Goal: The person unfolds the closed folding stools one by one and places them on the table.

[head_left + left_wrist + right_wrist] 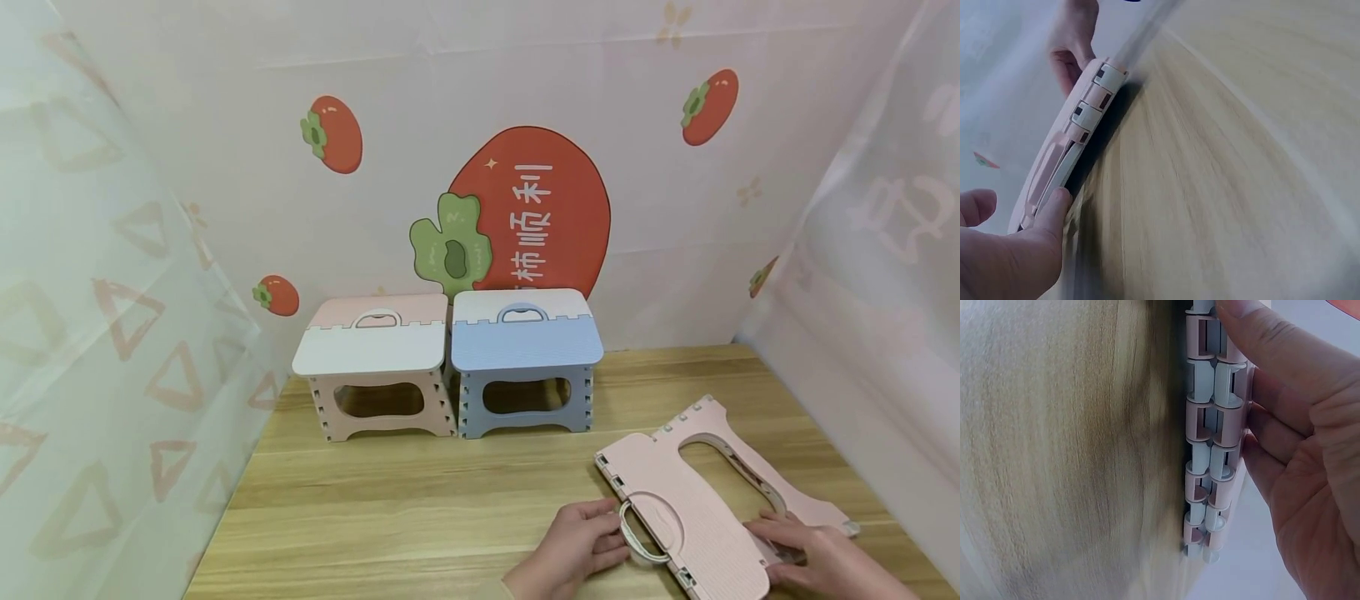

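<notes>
Pink-and-white folding stool (pixel 367 346): stood upright, far left. Blue-and-white folding stool (pixel 525 343): stood upright just beside it. Left hand (pixel 573 543): at the white carry handle (pixel 638 548), thumb touching; whether the fingers closed round it could not be told. Pink folding stool (pixel 705 525): lay on the tabletop (pixel 405 508) between the hands, long axis slanting far-left to near-right, handle edge facing the left hand, one leg panel (pixel 813 510) splayed rightward. Right hand (pixel 825 560): clamped on its near-right end.

A pale cream sleeve (pixel 497 592) shows at its edge only, just behind the left grip (pixel 573 546), round the wrist. Both that one and the right grip (pixel 821 554) are bare hands with slender, smooth-tipped fingers.
</notes>
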Motion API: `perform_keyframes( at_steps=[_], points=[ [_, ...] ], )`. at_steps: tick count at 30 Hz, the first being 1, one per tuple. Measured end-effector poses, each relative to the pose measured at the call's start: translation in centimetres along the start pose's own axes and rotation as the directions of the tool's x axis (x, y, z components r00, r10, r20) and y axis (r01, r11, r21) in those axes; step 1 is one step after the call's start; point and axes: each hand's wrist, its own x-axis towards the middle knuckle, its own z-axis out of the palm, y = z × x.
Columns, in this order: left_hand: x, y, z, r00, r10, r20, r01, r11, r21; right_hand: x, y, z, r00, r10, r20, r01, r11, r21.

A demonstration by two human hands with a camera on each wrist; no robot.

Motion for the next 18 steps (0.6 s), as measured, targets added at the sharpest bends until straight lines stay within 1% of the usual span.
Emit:
perform_keyframes(
  at_steps=[3, 6, 8, 14, 18],
  points=[
    [0.07, -0.09, -0.03, 1.000, -0.025, 0.019, 0.026, 0.998, -0.061, 0.09, -0.15, -0.15, 1.000, 0.007, 0.008, -0.007, 1.000, -0.005],
    [0.33, -0.29, -0.07, 0.999, -0.043, 0.031, 0.045, 0.995, -0.086, 0.10, -0.21, -0.16, 1.000, 0.016, 0.015, -0.016, 1.000, 0.002],
    [0.50, -0.43, -0.08, 0.998, -0.051, 0.028, 0.053, 0.995, -0.088, 0.09, -0.22, -0.15, 1.000, 0.021, 0.018, -0.021, 1.000, 0.010],
    [0.80, -0.72, -0.21, 0.997, -0.072, 0.003, 0.072, 0.994, -0.083, 0.21, -0.28, 0.00, 1.000, 0.005, -0.004, -0.005, 1.000, 0.003],
    [0.88, -0.78, -0.32, 0.998, -0.069, -0.006, 0.068, 0.995, -0.072, 0.25, -0.32, -0.06, 1.000, 0.013, 0.007, -0.013, 1.000, 0.006]
  ],
)
